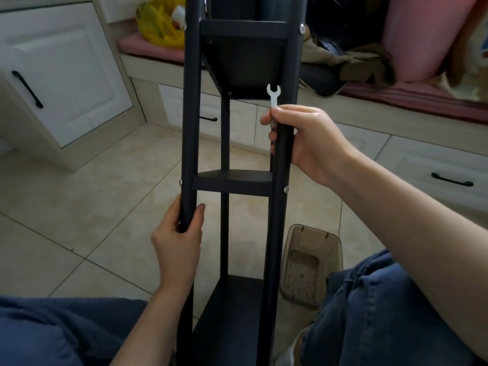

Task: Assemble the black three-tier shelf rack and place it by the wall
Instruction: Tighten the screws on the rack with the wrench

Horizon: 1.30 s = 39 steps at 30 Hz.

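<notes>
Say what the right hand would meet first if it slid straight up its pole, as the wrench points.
Probably the upper shelf, where it joins the right pole; the wrench in the right hand appears close to its edge, but depth is unclear.

The rack (232, 180) stands between the knees, a bin (311, 265) to its right.

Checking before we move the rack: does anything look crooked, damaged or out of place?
Nothing looks bent or askew: the shelves sit square between the posts, with bolts at the joints. Only oddity: the right hand grips the right post with a small white wrench pinched against it.
</notes>
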Each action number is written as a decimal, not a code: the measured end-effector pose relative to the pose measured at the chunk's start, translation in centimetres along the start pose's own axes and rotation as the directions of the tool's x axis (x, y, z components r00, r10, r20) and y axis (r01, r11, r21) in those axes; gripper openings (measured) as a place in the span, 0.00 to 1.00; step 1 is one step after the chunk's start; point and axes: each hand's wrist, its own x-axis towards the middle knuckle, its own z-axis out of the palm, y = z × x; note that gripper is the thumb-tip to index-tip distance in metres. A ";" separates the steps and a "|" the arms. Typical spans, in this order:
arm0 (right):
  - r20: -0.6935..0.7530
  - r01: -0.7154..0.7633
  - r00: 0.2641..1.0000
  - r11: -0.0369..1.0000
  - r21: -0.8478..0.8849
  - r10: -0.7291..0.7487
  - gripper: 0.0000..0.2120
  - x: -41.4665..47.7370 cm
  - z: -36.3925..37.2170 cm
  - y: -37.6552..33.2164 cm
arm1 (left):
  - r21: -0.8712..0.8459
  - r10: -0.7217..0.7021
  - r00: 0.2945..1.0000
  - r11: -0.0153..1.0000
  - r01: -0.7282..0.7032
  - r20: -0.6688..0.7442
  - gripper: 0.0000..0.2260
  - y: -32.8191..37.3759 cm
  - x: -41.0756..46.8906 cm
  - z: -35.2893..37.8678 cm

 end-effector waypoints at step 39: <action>0.072 0.160 0.987 0.944 -0.288 -0.146 0.10 1.1 5.1 -0.8 | 0.117 -0.010 0.987 0.993 -0.009 0.160 0.11 3.9 -5.0 3.2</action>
